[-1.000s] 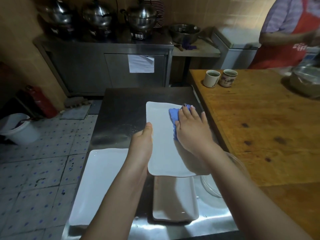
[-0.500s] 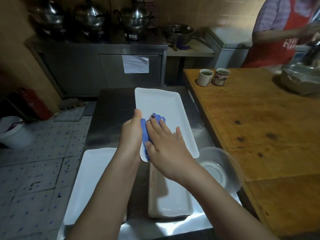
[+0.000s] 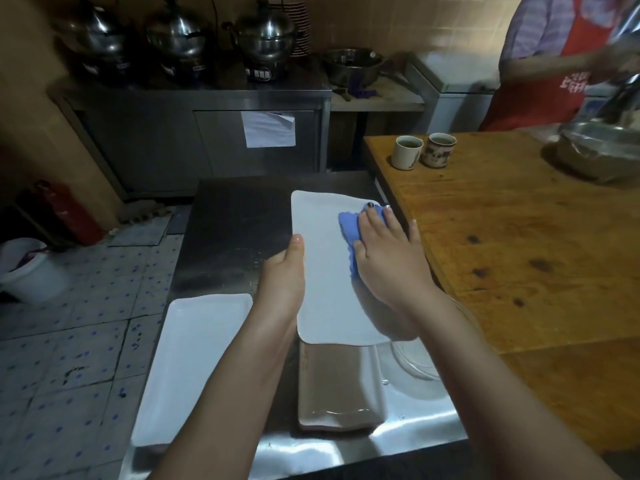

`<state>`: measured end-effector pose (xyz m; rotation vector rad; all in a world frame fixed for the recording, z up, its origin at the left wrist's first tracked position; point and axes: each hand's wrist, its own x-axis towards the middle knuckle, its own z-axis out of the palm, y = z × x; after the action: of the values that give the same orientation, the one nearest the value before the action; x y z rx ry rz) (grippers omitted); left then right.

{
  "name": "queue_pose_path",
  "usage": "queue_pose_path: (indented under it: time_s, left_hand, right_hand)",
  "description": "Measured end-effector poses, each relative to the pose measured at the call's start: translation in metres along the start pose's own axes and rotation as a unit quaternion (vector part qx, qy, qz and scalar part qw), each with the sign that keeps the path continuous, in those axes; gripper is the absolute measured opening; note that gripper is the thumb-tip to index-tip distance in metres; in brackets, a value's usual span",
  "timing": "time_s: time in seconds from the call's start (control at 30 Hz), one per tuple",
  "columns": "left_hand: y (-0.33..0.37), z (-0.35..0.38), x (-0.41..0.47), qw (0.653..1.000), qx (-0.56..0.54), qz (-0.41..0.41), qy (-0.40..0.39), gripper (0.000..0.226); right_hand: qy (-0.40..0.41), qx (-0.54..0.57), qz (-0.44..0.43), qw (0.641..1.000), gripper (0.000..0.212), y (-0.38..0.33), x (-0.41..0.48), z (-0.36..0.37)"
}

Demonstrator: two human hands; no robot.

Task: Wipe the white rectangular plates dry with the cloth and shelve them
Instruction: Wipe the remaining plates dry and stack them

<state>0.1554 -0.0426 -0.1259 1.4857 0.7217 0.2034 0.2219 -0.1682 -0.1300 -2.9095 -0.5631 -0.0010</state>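
Your left hand [image 3: 282, 271] grips the white rectangular plate [image 3: 323, 289] by its left long edge, thumb on top (fingers beneath are hidden). The plate is held over the steel table [image 3: 235, 220], long axis 12 to 6 o'clock. Your right hand [image 3: 388, 261] presses the blue cloth [image 3: 348, 228] with flat, spread fingers at the far right corner. Most of the plate lies toward 6 o'clock of them.

dim kitchen | glare on steel counter [image 3: 408, 431] | edges bowed | far corner blurred

Matt white plate [image 3: 325, 271], blue cloth [image 3: 349, 226] — glossy steel table [image 3: 235, 216]
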Motion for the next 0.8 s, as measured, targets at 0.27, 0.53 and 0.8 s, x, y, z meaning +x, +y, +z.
queue_pose_path:
  time_s: [0.27, 0.53, 0.8]
  left_hand:
    - [0.001, 0.004, 0.007, 1.000, 0.028, 0.001, 0.000, 0.037]
    - [-0.006, 0.005, 0.007, 1.000, 0.016, -0.016, -0.015, 0.041]
    - [0.000, -0.003, 0.016, 0.999, 0.031, -0.016, 0.000, 0.041]
  right_hand:
    - [-0.080, 0.059, -0.086, 0.991, 0.057, -0.033, -0.062, 0.019]
    - [-0.038, -0.020, -0.037, 0.998, 0.053, 0.001, 0.006, 0.009]
    - [-0.128, 0.041, -0.135, 0.982, 0.054, -0.016, -0.053, 0.012]
